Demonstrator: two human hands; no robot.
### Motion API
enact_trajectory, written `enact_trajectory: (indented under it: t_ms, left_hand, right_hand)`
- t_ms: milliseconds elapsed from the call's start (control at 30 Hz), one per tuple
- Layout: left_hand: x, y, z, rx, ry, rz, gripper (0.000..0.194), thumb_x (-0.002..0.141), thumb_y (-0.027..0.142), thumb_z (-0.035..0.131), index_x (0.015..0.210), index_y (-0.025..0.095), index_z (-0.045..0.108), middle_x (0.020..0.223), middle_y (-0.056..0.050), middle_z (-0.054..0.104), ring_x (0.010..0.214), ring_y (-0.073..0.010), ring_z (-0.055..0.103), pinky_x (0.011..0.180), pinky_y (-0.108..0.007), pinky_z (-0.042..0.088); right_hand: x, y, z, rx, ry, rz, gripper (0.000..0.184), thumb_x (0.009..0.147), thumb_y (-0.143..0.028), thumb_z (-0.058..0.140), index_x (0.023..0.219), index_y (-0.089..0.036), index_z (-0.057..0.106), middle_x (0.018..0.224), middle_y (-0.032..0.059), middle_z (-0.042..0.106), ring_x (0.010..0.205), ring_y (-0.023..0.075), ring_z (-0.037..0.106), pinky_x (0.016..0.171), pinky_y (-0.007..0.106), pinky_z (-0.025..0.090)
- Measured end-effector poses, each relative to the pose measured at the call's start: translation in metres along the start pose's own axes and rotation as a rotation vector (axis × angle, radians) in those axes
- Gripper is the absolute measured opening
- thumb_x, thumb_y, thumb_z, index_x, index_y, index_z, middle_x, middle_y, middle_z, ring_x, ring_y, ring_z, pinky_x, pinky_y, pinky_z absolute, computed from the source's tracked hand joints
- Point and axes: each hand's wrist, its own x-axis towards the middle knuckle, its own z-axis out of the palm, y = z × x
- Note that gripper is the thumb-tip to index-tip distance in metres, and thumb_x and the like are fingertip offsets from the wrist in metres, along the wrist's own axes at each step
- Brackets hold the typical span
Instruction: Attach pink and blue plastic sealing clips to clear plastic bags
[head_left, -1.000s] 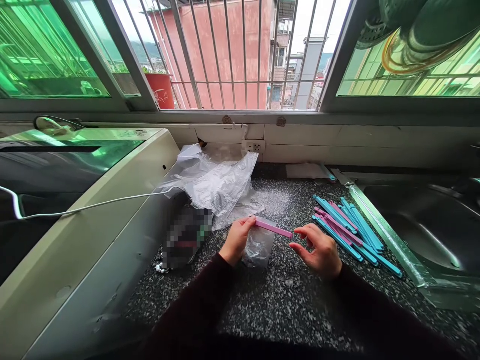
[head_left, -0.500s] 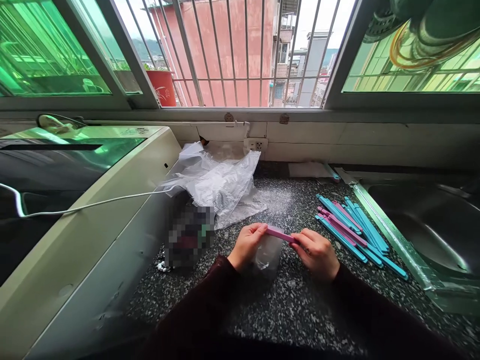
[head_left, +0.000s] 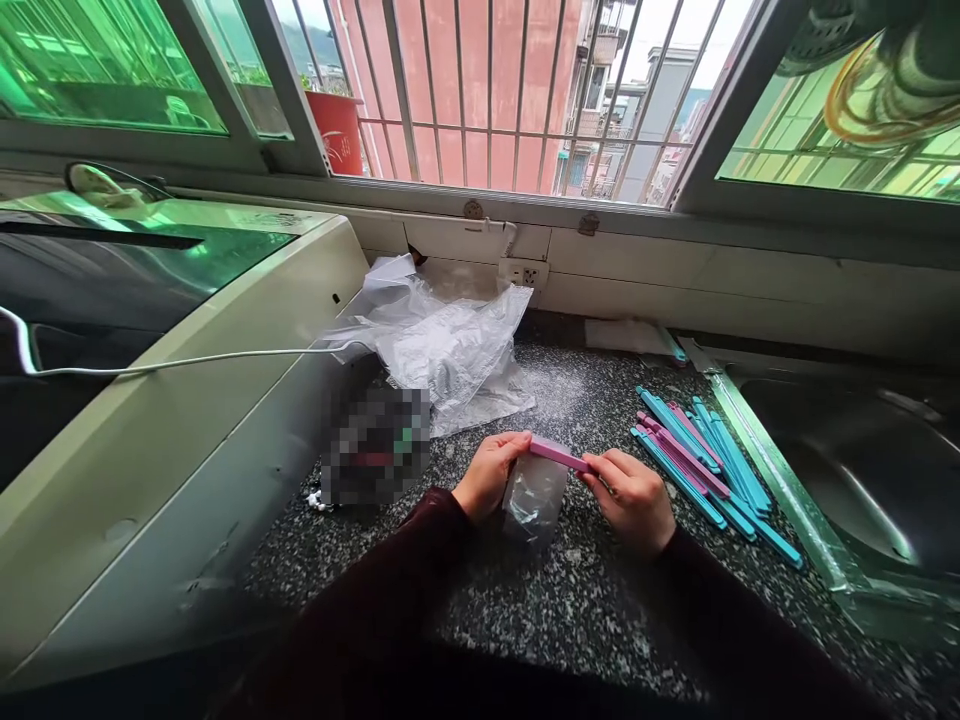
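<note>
A pink plastic bag-sealing clip (head_left: pixel 559 455), long and thin, is stretched between my hands above the counter. My left hand (head_left: pixel 493 473) pinches its left end with thumb and fingers. On the other end, the fingertips of my right hand (head_left: pixel 628 496) are closed. A small clear plastic bag (head_left: pixel 534 500) shows just below the clip, beside my left hand; whether the clip grips its edge I cannot tell. To the right of my right hand lies a loose pile of blue clips (head_left: pixel 739 455) and pink clips (head_left: pixel 675 460).
Crumpled clear plastic sheeting (head_left: pixel 457 350) lies at the back left, next to a blurred dark object (head_left: pixel 375 450). A cream appliance (head_left: pixel 247 320) with a white cable (head_left: pixel 202 358) stands left. At right is a metal sink (head_left: pixel 825 450). A flat packet (head_left: pixel 626 337) rests by the wall.
The camera view has tilted and shifted slightly. Both hands keep their hold on the pink bag-sealing clip, with little visible movement.
</note>
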Motion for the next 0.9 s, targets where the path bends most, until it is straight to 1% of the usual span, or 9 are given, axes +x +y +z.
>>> enact_trajectory:
  t_ms: [100,200,367,600,733,900]
  left_hand:
    - [-0.0002,0.0014,0.0021,-0.067,0.013,-0.016,0.035,0.050,0.041,0.077,0.055,0.012,0.059,0.048,0.003,0.052,0.044,-0.0064,0.042,0.046,-0.020,0.030]
    - [-0.0004,0.0033,0.0032,-0.097,0.002,-0.031,0.034,0.048,0.038,0.079,0.054,0.011,0.058,0.048,0.003,0.052,0.044,-0.0060,0.042,0.046,-0.019,0.031]
    - [-0.0005,0.0051,0.0029,-0.126,-0.027,-0.036,0.034,0.050,0.039,0.078,0.055,0.011,0.059,0.049,0.002,0.054,0.045,-0.0066,0.044,0.047,-0.020,0.032]
    - [-0.0030,0.0048,0.0049,-0.188,0.002,-0.014,0.033,0.048,0.037,0.078,0.053,0.013,0.056,0.048,0.003,0.052,0.045,-0.0070,0.043,0.047,-0.021,0.032]
    - [-0.0021,0.0037,0.0049,-0.181,0.035,-0.005,0.035,0.048,0.040,0.077,0.053,0.012,0.056,0.048,0.003,0.052,0.045,-0.0070,0.042,0.047,-0.021,0.031]
    - [-0.0013,0.0013,0.0045,-0.162,0.059,-0.005,0.037,0.049,0.044,0.076,0.055,0.012,0.058,0.049,0.002,0.054,0.045,-0.0080,0.044,0.047,-0.021,0.032]
  right_hand:
    - [0.0000,-0.0004,0.0013,0.000,0.013,-0.009,0.013,0.085,-0.019,0.050,0.087,-0.015,0.063,0.066,0.0034,0.060,0.061,0.0140,0.056,0.057,0.024,0.045]
    - [0.0005,-0.0016,0.0012,0.029,0.032,-0.012,0.012,0.085,-0.019,0.050,0.086,-0.016,0.062,0.065,0.0029,0.059,0.060,0.0134,0.056,0.057,0.023,0.045]
    - [0.0013,-0.0033,-0.0013,0.069,0.088,-0.033,0.013,0.084,-0.017,0.053,0.092,-0.016,0.062,0.067,0.0034,0.060,0.060,0.0135,0.057,0.056,0.024,0.047]
    - [0.0004,-0.0025,-0.0020,0.115,0.135,-0.046,0.020,0.080,-0.014,0.057,0.098,-0.018,0.063,0.071,0.0049,0.063,0.062,0.0146,0.058,0.057,0.026,0.050]
    - [0.0008,-0.0023,-0.0019,0.126,0.123,-0.032,0.022,0.080,-0.014,0.058,0.101,-0.019,0.063,0.071,0.0046,0.063,0.062,0.0145,0.058,0.057,0.027,0.051]
    - [0.0005,-0.0027,-0.0016,0.163,0.163,-0.040,0.025,0.079,-0.012,0.058,0.102,-0.019,0.062,0.073,0.0048,0.062,0.063,0.0145,0.059,0.056,0.027,0.051]
